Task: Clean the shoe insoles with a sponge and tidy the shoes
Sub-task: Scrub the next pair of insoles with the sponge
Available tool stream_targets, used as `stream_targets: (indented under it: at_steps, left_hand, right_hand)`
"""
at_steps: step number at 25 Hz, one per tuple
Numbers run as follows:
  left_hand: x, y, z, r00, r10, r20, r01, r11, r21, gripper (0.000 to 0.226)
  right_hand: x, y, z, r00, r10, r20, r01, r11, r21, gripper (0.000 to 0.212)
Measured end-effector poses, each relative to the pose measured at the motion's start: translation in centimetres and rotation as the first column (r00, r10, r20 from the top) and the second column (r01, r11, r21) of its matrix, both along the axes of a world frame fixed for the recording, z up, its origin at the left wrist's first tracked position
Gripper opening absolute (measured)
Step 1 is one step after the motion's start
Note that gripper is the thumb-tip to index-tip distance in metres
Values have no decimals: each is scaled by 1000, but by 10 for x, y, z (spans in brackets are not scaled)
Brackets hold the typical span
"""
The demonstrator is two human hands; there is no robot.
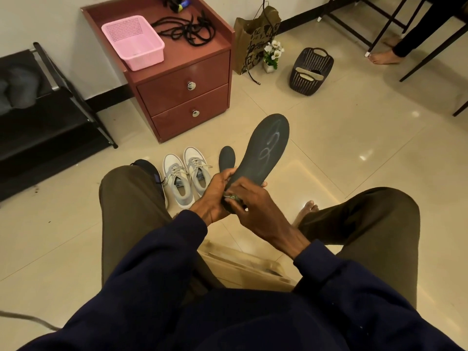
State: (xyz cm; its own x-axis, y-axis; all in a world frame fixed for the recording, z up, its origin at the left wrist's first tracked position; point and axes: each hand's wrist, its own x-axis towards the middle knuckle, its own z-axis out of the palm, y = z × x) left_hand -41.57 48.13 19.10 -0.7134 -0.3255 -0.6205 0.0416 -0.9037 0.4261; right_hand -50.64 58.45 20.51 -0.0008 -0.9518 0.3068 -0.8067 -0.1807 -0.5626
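The left hand (215,196) grips the dark insole (263,150) by its heel, held up between the knees. The right hand (255,206), fingers curled, pinches a sponge (231,198) against it. Grey shoes (186,176) sit on the floor.

Dark grey insole (263,148): held above the floor, toe end raised and pointing away, pale scrawled marks on the upward face. The left hand (215,196) grips its heel end. Sponge (231,198): greenish, mostly hidden, pressed on the heel area under the right hand (253,206). Second insole (227,158): partly hidden behind the left hand. Grey-white shoes (187,176): laced, side by side on the floor, toes away. Dark shoe (149,168): beside them, largely hidden.
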Motion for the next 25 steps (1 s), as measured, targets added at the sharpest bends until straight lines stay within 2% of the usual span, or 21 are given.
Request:
stream_targets:
  at_steps: [2, 5, 6, 9, 11, 13, 15, 16, 19, 21, 23, 25]
  left_hand:
    - [1, -2, 1, 999, 33, -28, -33, 999, 24, 40]
    - [-4, 0, -1, 996, 89, -17, -88, 996, 33, 37]
    - [-5, 2, -3, 996, 93, -15, -92, 995, 31, 41]
    - [-4, -2, -9, 996, 87, -2, -87, 996, -15, 63]
    - [-2, -5, -12, 993, 116, -7, -116, 993, -10, 64]
    - [-3, -6, -10, 989, 147, -7, -147, 989, -28, 55]
    - [-6, -4, -13, 991, 137, 3, -136, 987, -87, 47]
    - [-6, -3, -16, 990, 139, 17, -137, 985, -103, 46]
    - [-4, -2, -16, 993, 115, 36, -110, 985, -134, 53]
    - [-2, -4, -18, 994, 108, 10, -106, 988, -116, 56]
    - [-4, -4, -19, 992, 123, 7, -121, 987, -104, 50]
    - [-7, -4, -21, 994, 103, 21, -100, 988, -115, 47]
  right_hand:
    - [-12, -5, 1, 997, 8, -78, -12, 999, -40, 13]
    - [-36, -9, 0, 954, -270, -130, 255, 960, -120, 13]
    - [-33, -7, -1, 951, -289, -107, 278, 955, -106, 12]
    - [-1, 6, -4, 999, -40, -11, 40, 999, -10, 12]
    - [-1, 5, -6, 999, 14, -36, -13, 1000, 13, 12]
    - [-19, -3, -8, 977, -173, -122, 171, 985, -24, 12]
    - [-32, -5, -9, 932, -341, -125, 341, 940, -26, 10]
    - [-33, -3, -9, 939, -332, -90, 332, 943, -15, 9]
    - [-11, 9, -5, 999, -41, 23, 40, 996, 74, 10]
    - [-9, 8, -7, 1000, 10, -21, -8, 996, 86, 10]
    - [-23, -2, -12, 982, -161, -97, 164, 986, 26, 11]
    - [-39, -7, -15, 928, -353, -119, 355, 935, -1, 13]
